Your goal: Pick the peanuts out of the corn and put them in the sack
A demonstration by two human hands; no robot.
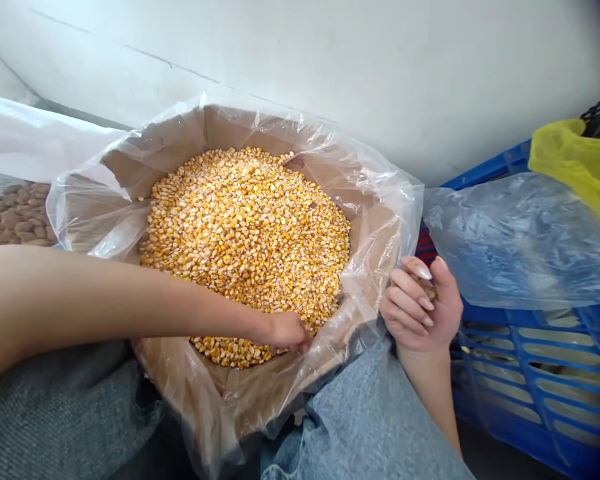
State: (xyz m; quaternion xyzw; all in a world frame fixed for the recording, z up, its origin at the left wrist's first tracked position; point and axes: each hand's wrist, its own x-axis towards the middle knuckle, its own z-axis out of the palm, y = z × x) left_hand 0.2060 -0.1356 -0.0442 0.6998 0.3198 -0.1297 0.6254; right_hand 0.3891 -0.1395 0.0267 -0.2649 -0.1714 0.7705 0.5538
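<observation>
A big heap of yellow and whitish corn kernels fills a cardboard box lined with a clear plastic bag. My left hand reaches down onto the kernels at the near right of the heap. Its fingers are curled and point downward, and their tips are mostly hidden. Just outside the box's right side, my right hand is raised with the palm turned up. Its fingers are closed round small brownish pieces that look like corn kernels. A single kernel shows beside the right wrist.
To the right stands a blue plastic crate with a clear plastic bag and a yellow bag over it. Brown nuts, apparently peanuts, lie at the left near a white sack. A white wall rises behind the box.
</observation>
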